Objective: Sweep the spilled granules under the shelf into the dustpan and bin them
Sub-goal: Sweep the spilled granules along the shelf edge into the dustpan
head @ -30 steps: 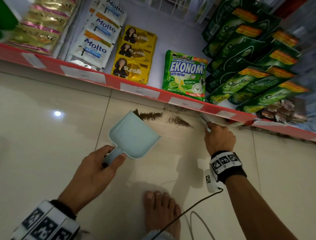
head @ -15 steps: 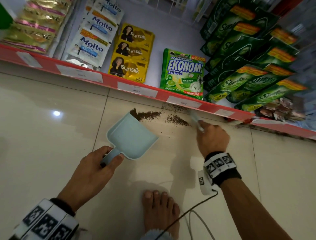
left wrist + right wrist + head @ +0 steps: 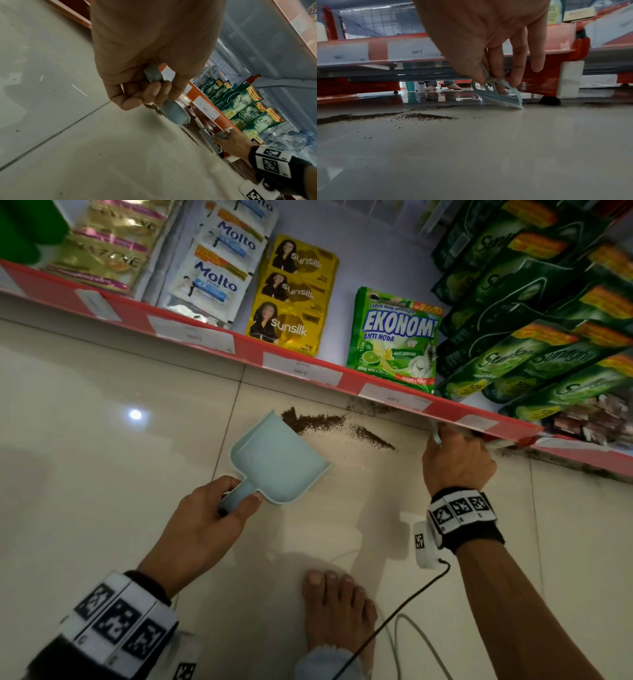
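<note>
Gripping dustpan (image 3: 277, 460): left hand (image 3: 205, 525) | right hand (image 3: 457, 457) pinching brush (image 3: 498, 94) | granules (image 3: 315, 421) between hands

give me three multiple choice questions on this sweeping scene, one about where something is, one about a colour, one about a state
1. Where do the brush bristles rest?
A. inside the dustpan
B. on the floor at the shelf's edge
C. on the shelf

2. What colour is the dustpan?
A. red
B. yellow
C. light blue

3. How much is in the dustpan?
A. heaped with granules
B. bare inside, as far as the head view shows
C. packed with sachets

Answers:
1 B: the right wrist view shows the bristles on the tile below the red shelf.
2 C: its tray and handle are pale blue.
3 B: the granules lie on the floor at its mouth.
</note>
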### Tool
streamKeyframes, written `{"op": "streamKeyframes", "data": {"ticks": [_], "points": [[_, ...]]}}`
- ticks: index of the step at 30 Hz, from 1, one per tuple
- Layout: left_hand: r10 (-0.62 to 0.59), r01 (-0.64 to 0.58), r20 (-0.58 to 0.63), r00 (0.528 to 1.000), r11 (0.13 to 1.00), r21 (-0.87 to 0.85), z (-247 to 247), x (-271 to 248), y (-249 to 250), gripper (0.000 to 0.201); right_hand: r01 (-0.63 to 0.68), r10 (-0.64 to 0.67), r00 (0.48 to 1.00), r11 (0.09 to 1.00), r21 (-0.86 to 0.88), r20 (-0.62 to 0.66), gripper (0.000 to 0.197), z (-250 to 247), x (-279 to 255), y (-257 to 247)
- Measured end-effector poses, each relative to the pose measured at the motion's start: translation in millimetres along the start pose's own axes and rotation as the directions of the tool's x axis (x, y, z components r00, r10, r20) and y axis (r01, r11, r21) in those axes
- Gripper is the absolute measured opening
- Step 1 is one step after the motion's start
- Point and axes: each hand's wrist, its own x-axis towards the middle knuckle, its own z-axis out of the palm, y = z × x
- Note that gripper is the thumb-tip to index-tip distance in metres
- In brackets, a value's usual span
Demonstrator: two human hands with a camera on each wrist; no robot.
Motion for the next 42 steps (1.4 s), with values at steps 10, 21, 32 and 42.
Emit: {"op": "streamKeyframes", "data": {"ticks": [10, 21, 32, 42], "points": [[0.05, -0.05, 0.017, 0.999, 0.998, -0.025, 0.9, -0.7, -7.7, 0.019, 0.174, -0.194, 0.971, 0.974, 0.144, 0.141, 0.033, 15.3, -2.4, -42.9], [0.077, -0.068, 0.107, 0.991, 0.994, -0.083, 13.0, 14.6, -27.4, 0.019, 0.111, -0.114, 0.989, 0.993, 0.041, 0.097, 0.027, 2.5, -3.6, -36.3], [0.081, -0.064, 0.172, 0.982, 0.993, -0.099, 19.2, 25.3, -18.6, 0.018, 0.43, -0.583, 0.75, 0.789, 0.439, 0.313, 0.04, -23.5, -18.9, -57.3], [0.096, -0.091, 0.102, 0.99, 0.994, -0.057, 23.6, 22.4, -5.5, 0.022, 0.204, -0.189, 0.952, 0.978, -0.037, 0.239, 0.025, -24.3, -18.2, 11.9]]}}
